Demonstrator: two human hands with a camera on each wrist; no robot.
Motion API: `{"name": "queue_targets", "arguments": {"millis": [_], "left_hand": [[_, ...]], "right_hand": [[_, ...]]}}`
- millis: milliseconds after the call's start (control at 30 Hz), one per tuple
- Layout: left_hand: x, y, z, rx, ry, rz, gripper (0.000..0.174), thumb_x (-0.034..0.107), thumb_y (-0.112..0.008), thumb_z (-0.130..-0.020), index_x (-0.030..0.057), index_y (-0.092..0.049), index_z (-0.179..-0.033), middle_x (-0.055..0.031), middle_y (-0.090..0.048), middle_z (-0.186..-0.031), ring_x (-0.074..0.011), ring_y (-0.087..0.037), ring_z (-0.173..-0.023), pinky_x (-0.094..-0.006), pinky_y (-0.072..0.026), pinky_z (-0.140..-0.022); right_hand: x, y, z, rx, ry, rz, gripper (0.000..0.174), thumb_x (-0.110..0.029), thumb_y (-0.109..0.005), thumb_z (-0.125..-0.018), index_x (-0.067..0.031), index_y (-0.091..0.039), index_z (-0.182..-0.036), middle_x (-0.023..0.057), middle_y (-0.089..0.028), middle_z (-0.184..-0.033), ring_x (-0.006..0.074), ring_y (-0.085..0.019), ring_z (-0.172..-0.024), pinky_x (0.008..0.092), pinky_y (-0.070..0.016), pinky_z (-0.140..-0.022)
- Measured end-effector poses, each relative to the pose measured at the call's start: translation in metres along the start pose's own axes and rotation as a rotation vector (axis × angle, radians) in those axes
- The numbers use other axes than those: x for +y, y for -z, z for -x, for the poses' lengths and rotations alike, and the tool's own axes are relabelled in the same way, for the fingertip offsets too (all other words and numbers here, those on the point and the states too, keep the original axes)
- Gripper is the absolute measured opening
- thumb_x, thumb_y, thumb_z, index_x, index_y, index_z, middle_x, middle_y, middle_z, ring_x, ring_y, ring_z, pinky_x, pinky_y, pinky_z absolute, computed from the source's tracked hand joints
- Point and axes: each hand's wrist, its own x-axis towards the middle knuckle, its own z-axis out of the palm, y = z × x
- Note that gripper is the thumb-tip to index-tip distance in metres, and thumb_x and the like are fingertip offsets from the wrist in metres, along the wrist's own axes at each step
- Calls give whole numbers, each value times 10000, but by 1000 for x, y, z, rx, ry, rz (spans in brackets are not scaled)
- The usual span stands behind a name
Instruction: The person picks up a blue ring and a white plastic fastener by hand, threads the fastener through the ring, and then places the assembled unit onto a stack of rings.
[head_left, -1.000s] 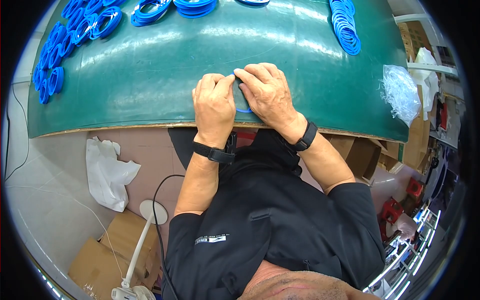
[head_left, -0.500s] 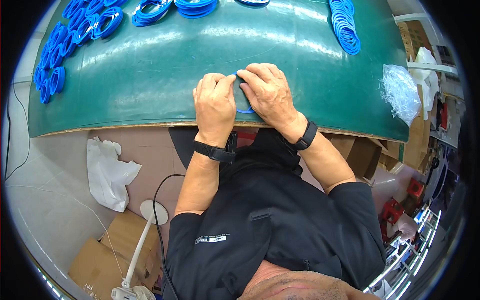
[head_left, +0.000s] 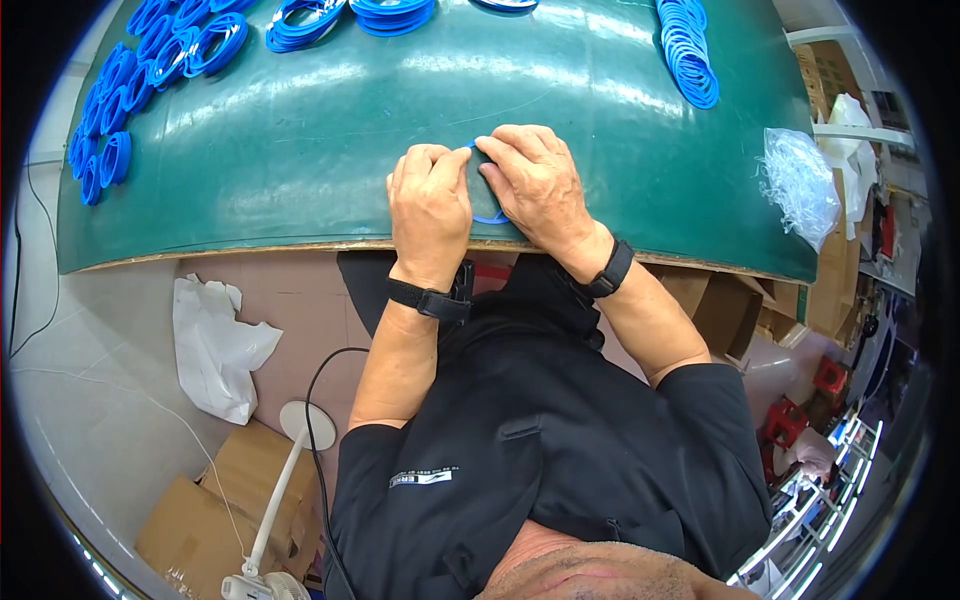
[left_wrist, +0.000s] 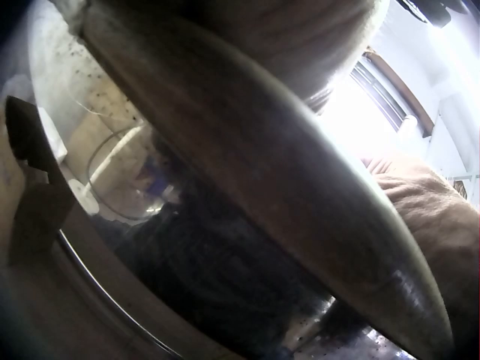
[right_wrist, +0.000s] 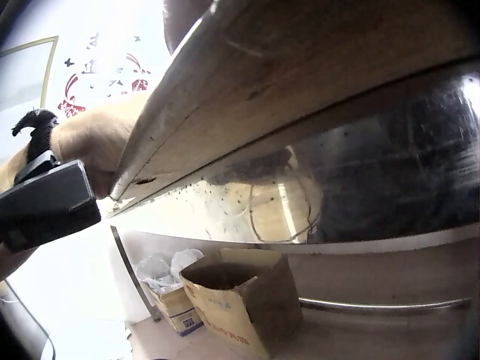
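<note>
A thin blue ring (head_left: 490, 219) is at the near side of the green table, its lower curve showing between the hands. My left hand (head_left: 430, 205) pinches the ring's far side with thumb and finger, knuckles up. Close beside it, my right hand (head_left: 540, 190) pinches the same far part, fingers bent over it. The hands cover most of the ring. In the left wrist view the table edge (left_wrist: 285, 165) blocks the work, and part of a hand (left_wrist: 427, 210) shows beyond it. The right wrist view also shows mainly the table edge (right_wrist: 247, 97).
Several bundles of blue rings (head_left: 215, 45) lie along the table's far and left sides. A long overlapping row of rings (head_left: 688, 55) stands at the far right. A clear plastic bag (head_left: 803, 185) sits near the right edge. Cardboard boxes (right_wrist: 244, 300) stand below.
Both hands keep nearly the same pose, with fingertips shifted very slightly to the right. A little more of the blue ring shows between the fingertips.
</note>
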Motion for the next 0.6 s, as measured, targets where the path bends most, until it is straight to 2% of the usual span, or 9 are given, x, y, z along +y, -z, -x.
{"name": "queue_targets", "arguments": {"millis": [267, 367, 600], "left_hand": [[0, 1, -1, 3, -6, -7, 121, 44, -768, -930, 85, -797, -1040, -56, -704, -1005, -291, -683, -989, -441, -522, -862], [-1, 0, 0, 6, -8, -8, 118, 43, -768, -929, 85, -798, -1036, -58, -706, -1003, -293, -685, -990, -443, -524, -862], [-4, 0, -1, -8, -8, 12, 125, 70, -794, -918, 86, -795, -1042, -61, -707, -989, -295, -691, -985, -445, -526, -861]], "right_hand": [[1, 1, 1, -13, 26, 11, 346, -55, -853, -835, -63, -770, -1171, 98, -725, -1174, 315, -690, -1097, 440, -561, -961], [-4, 6, 1, 15, -48, -29, 349, -71, -867, -825, -51, -769, -1159, 114, -724, -1191, 327, -690, -1105, 447, -561, -963], [-15, 31, 33, -43, -5, -76, 372, -100, -891, -806, -24, -761, -1147, 132, -728, -1227, 354, -693, -1143, 459, -566, -1005]]}}
